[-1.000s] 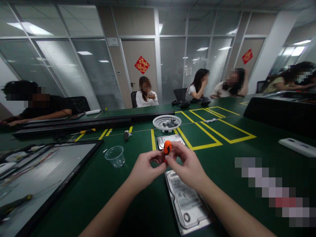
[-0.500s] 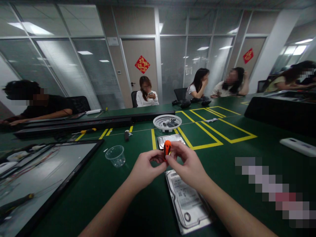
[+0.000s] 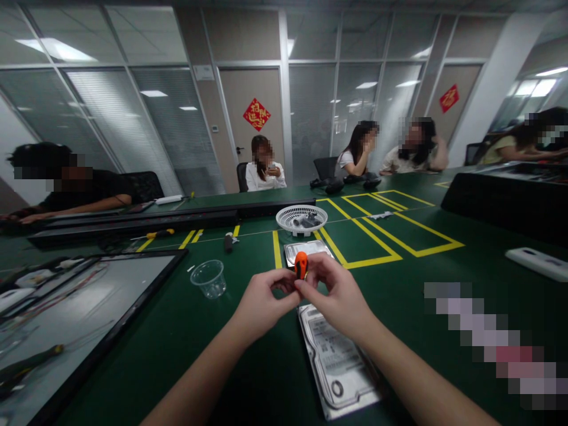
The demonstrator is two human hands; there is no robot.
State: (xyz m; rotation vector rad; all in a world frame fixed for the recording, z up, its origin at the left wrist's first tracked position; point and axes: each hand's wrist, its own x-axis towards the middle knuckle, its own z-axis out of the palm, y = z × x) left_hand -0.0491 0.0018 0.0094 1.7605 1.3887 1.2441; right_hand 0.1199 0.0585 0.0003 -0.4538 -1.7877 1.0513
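Both of my hands meet over the middle of the table around a small screwdriver with an orange-and-black handle, its rounded end up. My right hand pinches the handle between thumb and fingers. My left hand closes on it from the other side, thumb and fingertips at the handle. The screwdriver's shaft is hidden by the fingers. Below my right hand and forearm lies a hard drive, label side up and partly covered. Just beyond my fingers is a second hard drive, its near part hidden.
A clear plastic cup stands left of my hands. Farther off is a white basket with small dark parts inside. A framed panel with wires and tools fills the left. Yellow tape marks the green table. Several people sit around it.
The orange handle has tipped slightly, so a bit less of its length shows. Both hands stay in nearly the same place around it. The camera view has shifted very slightly.
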